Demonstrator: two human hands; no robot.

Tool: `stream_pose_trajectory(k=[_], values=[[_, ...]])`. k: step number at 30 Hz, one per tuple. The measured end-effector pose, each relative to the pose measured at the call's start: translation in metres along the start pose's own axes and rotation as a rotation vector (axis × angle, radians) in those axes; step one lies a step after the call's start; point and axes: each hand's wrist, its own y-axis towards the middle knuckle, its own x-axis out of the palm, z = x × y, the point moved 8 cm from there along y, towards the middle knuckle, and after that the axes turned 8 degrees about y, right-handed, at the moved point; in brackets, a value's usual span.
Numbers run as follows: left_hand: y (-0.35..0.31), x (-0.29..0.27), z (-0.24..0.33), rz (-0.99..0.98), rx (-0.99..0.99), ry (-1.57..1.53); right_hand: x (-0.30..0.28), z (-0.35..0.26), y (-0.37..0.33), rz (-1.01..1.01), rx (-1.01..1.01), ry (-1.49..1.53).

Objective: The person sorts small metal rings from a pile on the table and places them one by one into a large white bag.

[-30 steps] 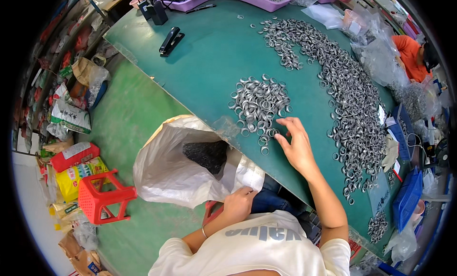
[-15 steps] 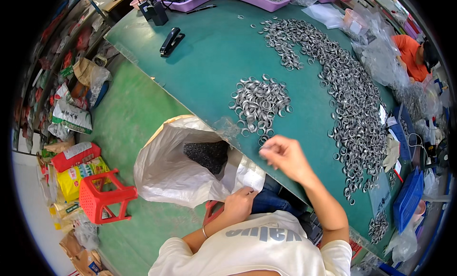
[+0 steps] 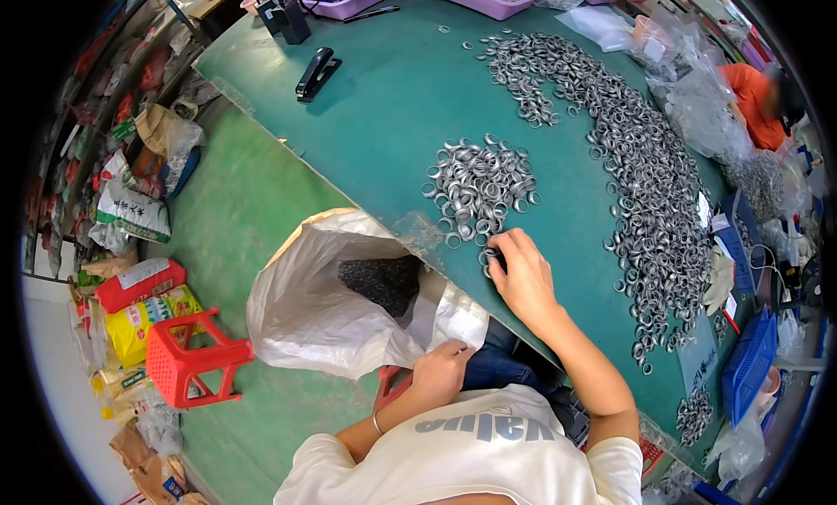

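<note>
My left hand (image 3: 439, 374) is closed on the near rim of a large white woven sack (image 3: 305, 335). The sack gapes at the table's edge, and a dark mass of small pieces (image 3: 384, 283) lies inside it. My right hand (image 3: 525, 277) is at the near tip of a small pile of silver metal rings (image 3: 484, 181). Its thumb and forefinger close round a metal ring (image 3: 489, 259) there; the other fingers are curled and partly hidden. A clear plastic scrap (image 3: 418, 230) lies at the table edge between sack and pile.
A long curved heap of rings (image 3: 649, 183) spreads over the right of the green table (image 3: 384, 113). A black stapler (image 3: 316, 74) lies far left. Purple trays (image 3: 488, 1) stand at the back. A red stool (image 3: 193, 357) is on the floor. Someone in orange (image 3: 757, 104) is far right.
My right hand has moved slightly forward, down to the rings at the pile's near tip. My left hand stays on the sack's rim.
</note>
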Motion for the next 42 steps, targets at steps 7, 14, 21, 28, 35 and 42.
stream_pose_trajectory(k=[7,14,21,28,35,42], values=[[-0.001,0.001,0.0,-0.031,0.0,0.023,-0.002,0.014,0.002,0.035,0.078,0.043],[-0.001,0.002,0.0,-0.009,-0.002,0.006,-0.02,0.054,-0.011,0.03,0.386,0.528],[0.0,0.003,0.001,-0.03,0.012,0.033,0.015,-0.042,-0.012,-0.21,0.037,0.587],[-0.001,0.003,0.0,-0.044,0.011,0.04,-0.023,0.01,0.006,0.135,0.104,0.145],[0.002,0.001,0.002,-0.048,0.017,0.034,-0.018,0.047,0.013,0.082,0.222,0.193],[0.001,0.004,0.001,-0.053,0.006,0.039,-0.001,0.008,-0.007,-0.138,0.08,0.184]])
